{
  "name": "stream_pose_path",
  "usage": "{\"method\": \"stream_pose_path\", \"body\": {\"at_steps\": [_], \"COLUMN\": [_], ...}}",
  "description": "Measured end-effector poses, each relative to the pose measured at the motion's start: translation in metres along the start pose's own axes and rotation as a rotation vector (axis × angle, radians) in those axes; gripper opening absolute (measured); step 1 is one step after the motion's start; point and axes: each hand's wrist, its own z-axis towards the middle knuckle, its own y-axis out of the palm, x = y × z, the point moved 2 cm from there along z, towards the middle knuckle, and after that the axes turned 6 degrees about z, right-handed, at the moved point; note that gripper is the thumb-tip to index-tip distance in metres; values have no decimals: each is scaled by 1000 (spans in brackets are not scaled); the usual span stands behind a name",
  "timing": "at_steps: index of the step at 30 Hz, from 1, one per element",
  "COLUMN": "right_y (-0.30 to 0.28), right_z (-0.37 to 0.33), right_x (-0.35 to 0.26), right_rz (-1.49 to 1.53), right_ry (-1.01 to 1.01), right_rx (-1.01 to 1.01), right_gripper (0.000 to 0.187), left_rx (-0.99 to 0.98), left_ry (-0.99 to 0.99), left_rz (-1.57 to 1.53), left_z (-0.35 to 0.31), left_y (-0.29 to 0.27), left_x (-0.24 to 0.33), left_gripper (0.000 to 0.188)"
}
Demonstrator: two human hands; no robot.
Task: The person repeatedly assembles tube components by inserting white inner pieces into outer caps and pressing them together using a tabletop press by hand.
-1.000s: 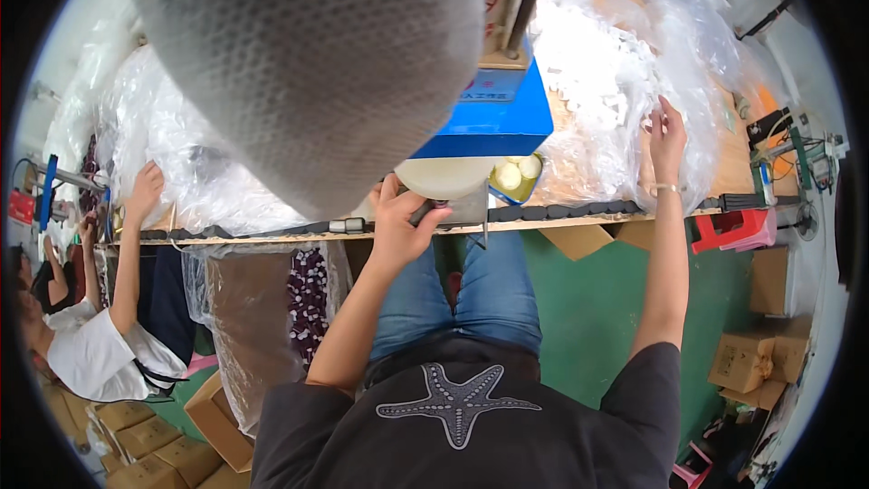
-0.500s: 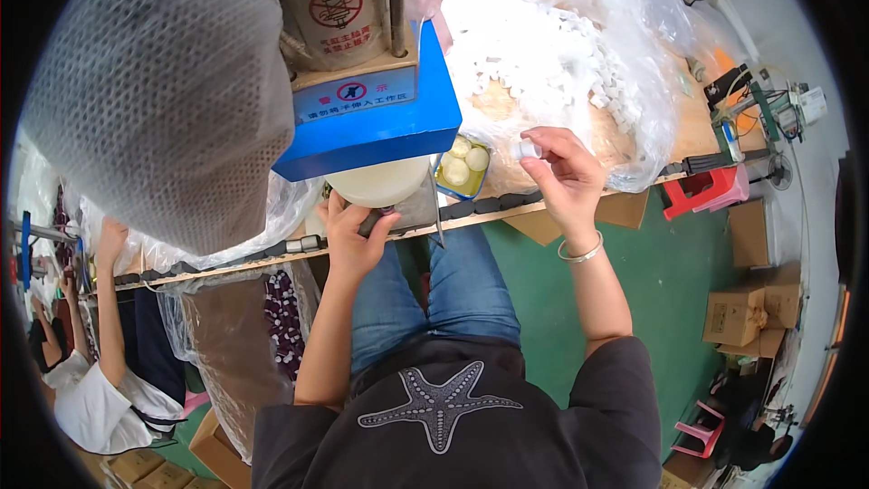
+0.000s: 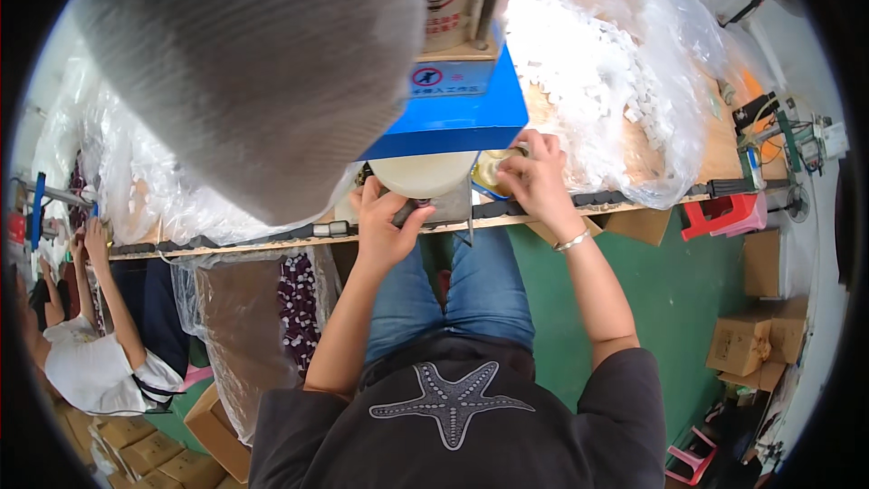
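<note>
In front of me stands a press with a blue housing and a round cream pad under it. My left hand is closed around a short dark handle just below the pad, at the bench edge. To its right, my right hand is over a small blue-edged tray with round pale pieces in it. The fingers of that hand are bent together at the tray; whatever they hold is hidden.
Many small white caps lie on a clear plastic sheet at the back right. A grey mesh cloth blocks the upper left. Another person works at the far left. A red stool and cardboard boxes stand right.
My right hand has moved left and down to the tray; the white cap in its fingers no longer shows. My left hand stays at the handle. The whole view has shifted.
</note>
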Motion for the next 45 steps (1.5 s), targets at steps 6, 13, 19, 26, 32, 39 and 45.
{"method": "stream_pose_path", "body": {"at_steps": [6,13,19,26,32,39,45], "right_y": [-2,48,40,56,37,-26,-11], "right_z": [0,5,11,6,-28,-12,78], "right_x": [-9,-80,-87,-70,-52,40,94], "right_rz": [514,1421,771,868,1072,600,166], "right_ry": [183,216,20,250,261,385,99], "right_rx": [202,47,51,-117,175,422,205], "right_gripper": [7,29,22,25,50,21,21], "left_rx": [13,-31,-5,-17,16,131,32], "left_ry": [-11,-136,-63,-60,-7,-37,-1], "left_rz": [-109,-138,-99,1,79,114,19], "left_z": [5,-1,-3,-5,-6,-21,3], "left_y": [-6,-1,0,3,-9,-23,-6], "left_x": [13,2,-5,-8,12,6,16], "left_gripper": [21,25,29,29,44,55,34]}}
